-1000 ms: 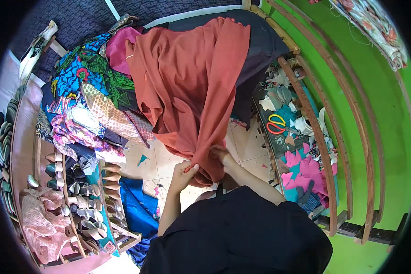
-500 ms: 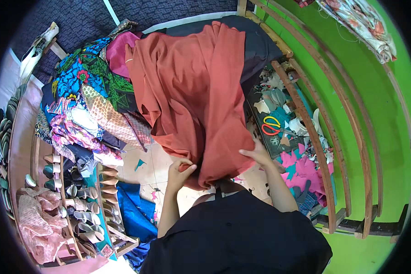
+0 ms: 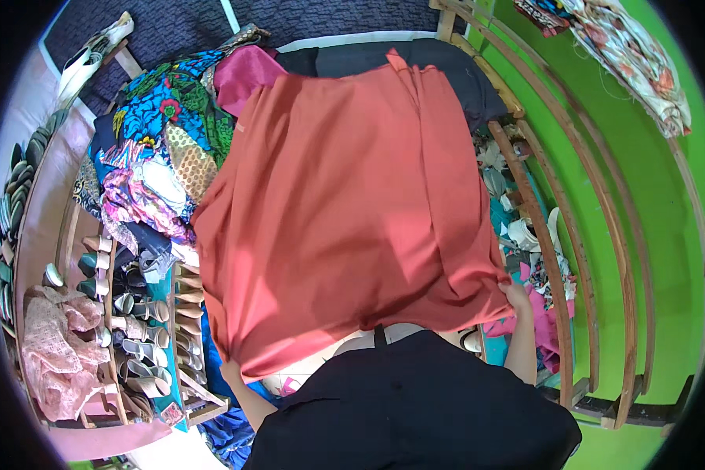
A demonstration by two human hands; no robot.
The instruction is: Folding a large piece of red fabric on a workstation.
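A large piece of rust-red fabric is stretched wide between my two hands, its far end lying over a dark padded surface. My left hand is closed on its near left corner, low beside the shoe rack. At the near right edge my right hand pinches the same fabric, which bunches into folds there. The middle of the fabric hangs fairly smooth, with its near edge sagging close to my body. Some of my left fingers are hidden by the fabric.
On the left, patterned clothes lie heaped above a shoe rack full of shoes, beside a pink lace cloth. Wooden rails run along the green wall at right, over fabric scraps. Printed cloth hangs at the upper right.
My hands have moved far apart, left hand down and leftward, right hand to the right. The bunched rust-red fabric has spread wide, covering the scissors and much of the floor.
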